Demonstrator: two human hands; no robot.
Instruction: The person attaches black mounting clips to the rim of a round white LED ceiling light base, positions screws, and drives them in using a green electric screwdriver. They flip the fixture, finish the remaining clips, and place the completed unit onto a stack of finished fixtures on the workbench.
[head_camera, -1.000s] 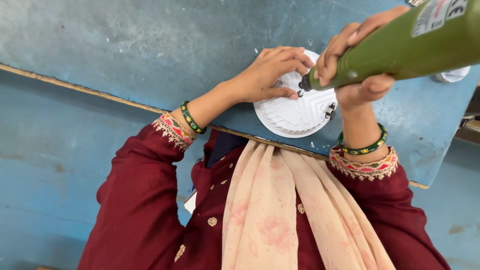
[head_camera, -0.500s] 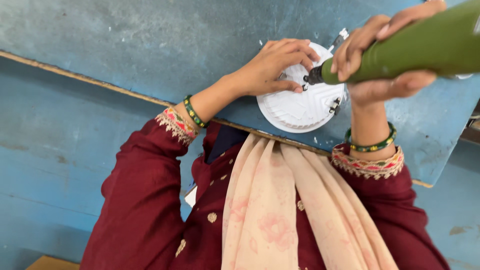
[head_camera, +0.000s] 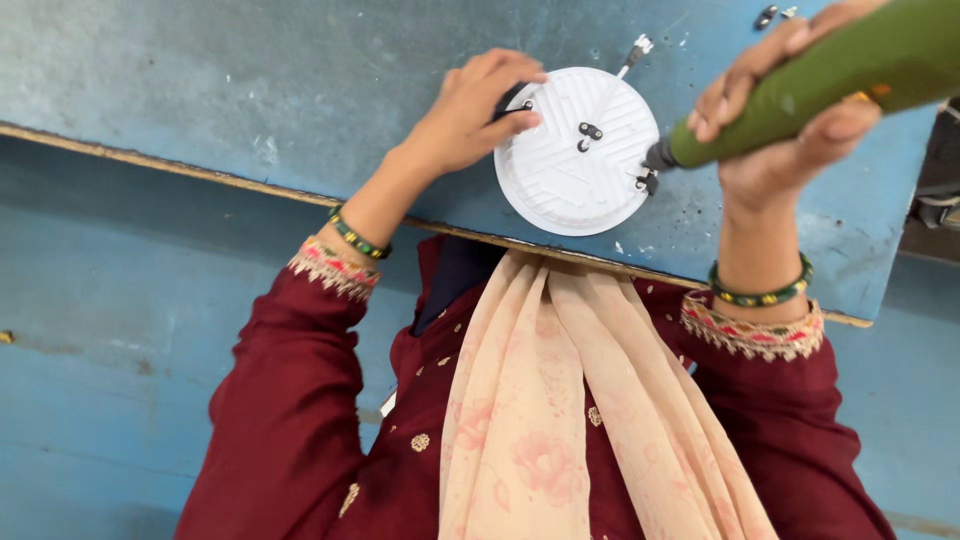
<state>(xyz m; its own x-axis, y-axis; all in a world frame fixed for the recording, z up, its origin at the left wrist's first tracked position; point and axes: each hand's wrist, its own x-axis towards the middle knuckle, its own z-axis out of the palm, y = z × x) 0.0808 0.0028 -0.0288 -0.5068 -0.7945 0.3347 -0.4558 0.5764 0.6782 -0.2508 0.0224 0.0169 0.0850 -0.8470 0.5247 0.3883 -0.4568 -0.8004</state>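
On the blue table (head_camera: 250, 90), right hand (head_camera: 790, 130) grip closed around green driver (head_camera: 850, 75).

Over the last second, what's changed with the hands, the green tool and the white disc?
The right hand has swung the green tool so its tip now sits at the right edge of the white disc, by a small black fitting, instead of the upper left part. The left hand stays on the disc's left edge, and the disc remains flat on the blue table.

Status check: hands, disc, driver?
Left hand steadies white disc at its rim. Right hand grips green driver, tip at disc's edge bracket. Nothing in the way.
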